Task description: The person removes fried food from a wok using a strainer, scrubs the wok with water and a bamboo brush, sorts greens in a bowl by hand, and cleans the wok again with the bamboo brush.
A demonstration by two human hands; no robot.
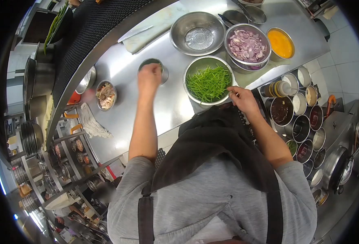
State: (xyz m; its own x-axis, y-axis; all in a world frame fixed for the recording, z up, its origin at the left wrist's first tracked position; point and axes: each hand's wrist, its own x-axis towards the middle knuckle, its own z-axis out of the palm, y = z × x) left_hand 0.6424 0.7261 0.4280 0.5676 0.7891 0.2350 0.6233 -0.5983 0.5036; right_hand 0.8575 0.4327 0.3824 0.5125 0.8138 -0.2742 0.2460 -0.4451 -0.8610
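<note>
My left hand (150, 76) is closed over the mouth of a round metal container (164, 76). Some green shows inside the container, and what the fingers hold is hidden. Cut green stems fill a steel bowl (186, 88) near the counter's front edge. At that bowl's right rim is my right hand (243, 99), thumb and finger pinched together. Whether they grip the rim or a small piece is too small to tell. The green stems (208, 83) lie heaped in the bowl.
Behind are an empty steel bowl (197, 33), sliced red onions (247, 45), orange liquid (280, 43) and a knife (135, 33) on a cutting board (157, 30). A bowl of pale pieces (105, 95) and a cloth (92, 122) lie left; sauce pots (282, 111) stand right.
</note>
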